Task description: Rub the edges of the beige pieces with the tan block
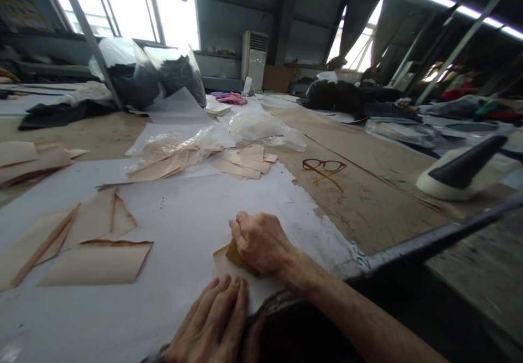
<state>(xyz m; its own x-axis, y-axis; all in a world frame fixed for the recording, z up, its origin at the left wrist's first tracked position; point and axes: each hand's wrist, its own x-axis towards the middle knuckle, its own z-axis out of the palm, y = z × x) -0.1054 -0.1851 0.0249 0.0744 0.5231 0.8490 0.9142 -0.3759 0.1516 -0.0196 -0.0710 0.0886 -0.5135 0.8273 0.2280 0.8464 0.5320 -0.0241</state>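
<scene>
A small tan piece is pinched under the right hand, which is curled shut on it. The left hand is laid flat and open just beside it, on the white sheet of the surface. More tan pieces (folded ones) are spread to the left. Glasses are seen farther off.

Daylight is pouring through the windows far beyond the right hand, blowing them out white. A ceiling strip light is glaring up right of it. Edges are bending outward; the iron off right is smearing soft.
</scene>
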